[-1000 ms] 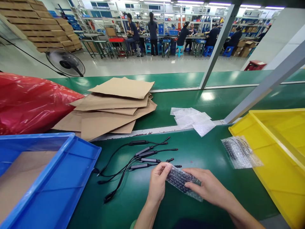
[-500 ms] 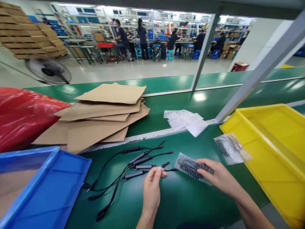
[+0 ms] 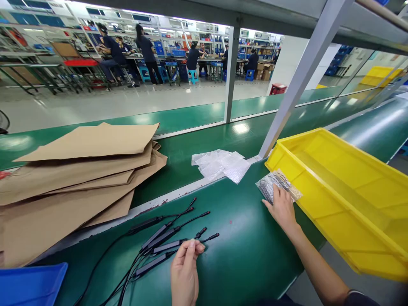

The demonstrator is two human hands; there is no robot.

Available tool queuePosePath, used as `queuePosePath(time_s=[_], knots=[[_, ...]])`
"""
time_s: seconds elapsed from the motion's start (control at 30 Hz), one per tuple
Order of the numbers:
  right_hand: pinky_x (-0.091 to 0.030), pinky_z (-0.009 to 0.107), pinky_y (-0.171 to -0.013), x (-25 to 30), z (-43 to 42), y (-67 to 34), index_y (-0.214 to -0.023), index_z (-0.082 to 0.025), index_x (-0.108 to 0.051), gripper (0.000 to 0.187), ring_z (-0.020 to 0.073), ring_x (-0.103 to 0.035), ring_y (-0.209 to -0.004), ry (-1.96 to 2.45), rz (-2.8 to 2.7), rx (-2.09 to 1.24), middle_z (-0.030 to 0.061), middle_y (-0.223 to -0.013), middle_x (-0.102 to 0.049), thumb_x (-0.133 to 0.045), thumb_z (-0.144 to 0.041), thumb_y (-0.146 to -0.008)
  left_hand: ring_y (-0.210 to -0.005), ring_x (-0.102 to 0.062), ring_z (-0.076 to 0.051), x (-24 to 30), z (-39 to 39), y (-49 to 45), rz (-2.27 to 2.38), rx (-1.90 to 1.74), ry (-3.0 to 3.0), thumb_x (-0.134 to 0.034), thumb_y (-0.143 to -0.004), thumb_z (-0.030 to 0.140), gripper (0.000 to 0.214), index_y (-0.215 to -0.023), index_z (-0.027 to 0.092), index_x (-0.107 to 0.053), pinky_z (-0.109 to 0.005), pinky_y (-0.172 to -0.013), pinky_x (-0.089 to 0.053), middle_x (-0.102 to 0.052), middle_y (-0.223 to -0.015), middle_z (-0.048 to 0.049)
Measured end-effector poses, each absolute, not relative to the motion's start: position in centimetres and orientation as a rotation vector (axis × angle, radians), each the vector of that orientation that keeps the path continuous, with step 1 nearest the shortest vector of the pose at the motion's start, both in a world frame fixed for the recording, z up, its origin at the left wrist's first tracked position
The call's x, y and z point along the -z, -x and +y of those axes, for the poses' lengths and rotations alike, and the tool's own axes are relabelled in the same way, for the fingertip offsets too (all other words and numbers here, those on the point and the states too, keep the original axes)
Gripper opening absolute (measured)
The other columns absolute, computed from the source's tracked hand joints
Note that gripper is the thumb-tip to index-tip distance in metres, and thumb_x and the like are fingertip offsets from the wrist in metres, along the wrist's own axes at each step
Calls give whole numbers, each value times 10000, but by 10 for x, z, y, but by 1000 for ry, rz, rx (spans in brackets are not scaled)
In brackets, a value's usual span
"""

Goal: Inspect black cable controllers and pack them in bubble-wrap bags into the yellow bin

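My right hand (image 3: 282, 208) rests on the clear bubble-wrap packets (image 3: 276, 186), thumb and fingers apart. Dark contents show through the plastic, and the packets lie against the yellow bin's near wall. My left hand (image 3: 186, 270) is closed in a pinch beside the black cables (image 3: 165, 246); whatever lies between its fingertips, if anything, is too small to make out. Several of these cables have slim inline boxes and connector ends, and they spread over the green work surface (image 3: 239, 250). Part of the lowest ones passes behind the left hand.
A yellow bin (image 3: 321, 187) stands at the right. Flat bubble bags (image 3: 223, 163) lie beyond the cables, by a metal post (image 3: 302, 80). Brown cardboard sheets (image 3: 89, 140) are stacked at left, above a blue bin (image 3: 32, 282). People sit and stand at far benches.
My right hand has carried a bubble-wrapped packet right, onto the packet by the yellow bin, and its fingers have spread. The view has turned right. My left hand stays pinched near the cables.
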State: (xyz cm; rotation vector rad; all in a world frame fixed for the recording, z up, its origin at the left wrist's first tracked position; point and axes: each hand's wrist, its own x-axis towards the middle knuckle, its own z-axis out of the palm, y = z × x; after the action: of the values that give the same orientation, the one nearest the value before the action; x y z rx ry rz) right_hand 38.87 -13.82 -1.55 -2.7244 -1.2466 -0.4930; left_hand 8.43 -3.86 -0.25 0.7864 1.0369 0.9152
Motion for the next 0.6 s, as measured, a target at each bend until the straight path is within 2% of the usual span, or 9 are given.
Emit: queuePosePath(time_s=[0.1, 0.17, 0.23, 0.4, 0.6], knots=[[-378, 482, -944, 13, -137, -394, -1376, -45, -291, 659, 395, -414, -1151, 2792, -1165, 551, 250, -1264, -433, -551, -361, -859, -683, -543, -139, 6, -37, -82, 1056, -895, -767, -766, -611, 543, 402, -699, 170, -645, -224, -637, -504, -581, -688, -3], [-347, 499, -973, 11, -138, -401, -1399, -45, -221, 750, 413, -349, -1217, 2849, -1106, 573, 265, -1337, -362, -572, -394, -835, -688, -545, -143, 7, -36, -81, 1087, -878, -748, -770, -596, 555, 418, -719, 175, -648, -229, -636, -510, -583, -697, -4], [-331, 506, -980, 10, -138, -408, -1404, -39, -179, 836, 423, -340, -1224, 2909, -1064, 557, 278, -1352, -341, -599, -439, -802, -688, -545, -150, 7, -36, -80, 1111, -855, -742, -768, -586, 573, 436, -723, 176, -647, -235, -624, -511, -582, -699, -7], [-387, 471, -889, 3, -130, -413, -1400, -39, -204, 922, 410, -472, -1077, 3010, -972, 461, 274, -1310, -398, -636, -523, -744, -683, -541, -151, 4, -37, -82, 1084, -856, -790, -754, -599, 580, 436, -698, 172, -636, -242, -625, -496, -577, -688, -10], [-420, 486, -760, 0, -134, -414, -1377, 62, -252, 933, 422, -547, -939, 3056, -1018, 401, 299, -1022, -568, -592, -590, -803, -668, -533, -134, 6, -37, -85, 1013, -934, -855, -704, -697, 520, 362, -706, 166, -633, -234, -671, -452, -584, -652, -3]])
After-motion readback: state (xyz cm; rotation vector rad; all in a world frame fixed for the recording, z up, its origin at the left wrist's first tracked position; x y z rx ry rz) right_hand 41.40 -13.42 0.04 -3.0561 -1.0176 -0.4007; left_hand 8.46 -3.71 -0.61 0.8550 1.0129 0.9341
